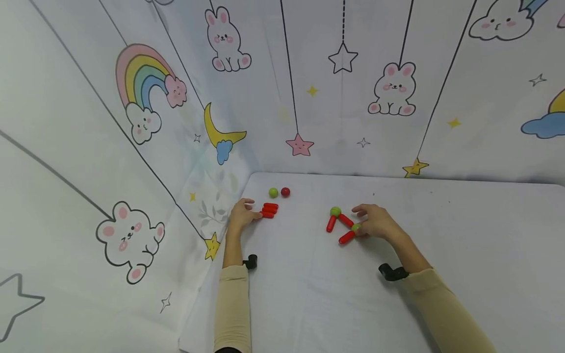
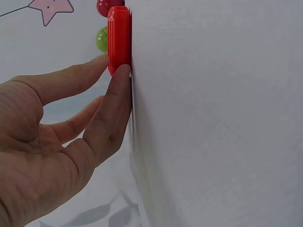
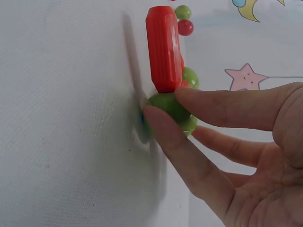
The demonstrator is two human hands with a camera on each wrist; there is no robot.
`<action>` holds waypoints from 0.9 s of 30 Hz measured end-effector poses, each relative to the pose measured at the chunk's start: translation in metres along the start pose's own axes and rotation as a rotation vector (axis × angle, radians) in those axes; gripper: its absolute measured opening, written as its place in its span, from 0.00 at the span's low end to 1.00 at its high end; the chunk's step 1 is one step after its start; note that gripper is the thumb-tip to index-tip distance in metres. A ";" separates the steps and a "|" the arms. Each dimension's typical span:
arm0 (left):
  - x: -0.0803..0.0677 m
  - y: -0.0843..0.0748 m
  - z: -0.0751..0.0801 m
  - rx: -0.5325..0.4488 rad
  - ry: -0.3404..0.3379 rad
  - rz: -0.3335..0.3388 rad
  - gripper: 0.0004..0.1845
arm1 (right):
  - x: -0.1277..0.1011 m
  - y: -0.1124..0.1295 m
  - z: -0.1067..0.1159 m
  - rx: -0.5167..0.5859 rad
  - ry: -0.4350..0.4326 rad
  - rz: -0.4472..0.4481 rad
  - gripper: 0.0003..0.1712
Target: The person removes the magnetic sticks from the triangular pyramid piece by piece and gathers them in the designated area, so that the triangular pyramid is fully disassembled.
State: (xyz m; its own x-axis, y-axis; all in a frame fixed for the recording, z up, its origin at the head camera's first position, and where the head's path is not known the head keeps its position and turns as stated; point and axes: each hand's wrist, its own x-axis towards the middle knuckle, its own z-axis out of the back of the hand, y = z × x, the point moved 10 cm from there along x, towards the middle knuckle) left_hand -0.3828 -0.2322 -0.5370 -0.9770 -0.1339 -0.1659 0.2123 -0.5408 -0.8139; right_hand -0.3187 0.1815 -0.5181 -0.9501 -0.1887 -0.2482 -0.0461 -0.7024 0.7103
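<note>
My left hand [image 1: 242,214] is at a small group of red rods [image 1: 270,206] on the white table. In the left wrist view, its thumb and a finger pinch the near end of one ridged red rod [image 2: 119,40]. My right hand [image 1: 376,221] pinches a green ball [image 3: 169,106] between thumb and finger. A red rod [image 3: 164,47] is joined to that ball. In the head view, this rod and another red rod [image 1: 346,220] meet at the pinched ball. The second rod leads to another green ball [image 1: 335,211], from which a further red rod [image 1: 331,224] extends.
A loose green ball [image 1: 273,192] and a dark red ball [image 1: 285,192] lie behind the rods on the left. The white table [image 1: 300,294] meets a patterned cloth backdrop [image 1: 265,98] at the back and left. Each wrist wears a small black camera.
</note>
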 end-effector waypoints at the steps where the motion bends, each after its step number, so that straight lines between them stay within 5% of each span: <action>1: 0.000 0.000 -0.001 0.005 0.001 0.000 0.32 | 0.000 0.000 0.000 0.005 0.001 0.000 0.36; 17: -0.005 -0.012 0.003 -0.008 0.012 -0.036 0.33 | -0.001 0.002 0.000 0.027 -0.005 0.018 0.37; 27: -0.017 -0.047 0.001 -0.071 0.068 -0.117 0.32 | 0.000 0.001 0.001 0.023 -0.004 0.009 0.38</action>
State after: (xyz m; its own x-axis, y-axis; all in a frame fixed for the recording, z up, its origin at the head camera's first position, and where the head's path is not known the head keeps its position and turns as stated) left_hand -0.3758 -0.2050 -0.4956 -0.9945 -0.0156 -0.1031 0.0976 -0.4888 -0.8669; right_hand -0.3193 0.1813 -0.5172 -0.9518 -0.1921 -0.2390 -0.0445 -0.6846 0.7275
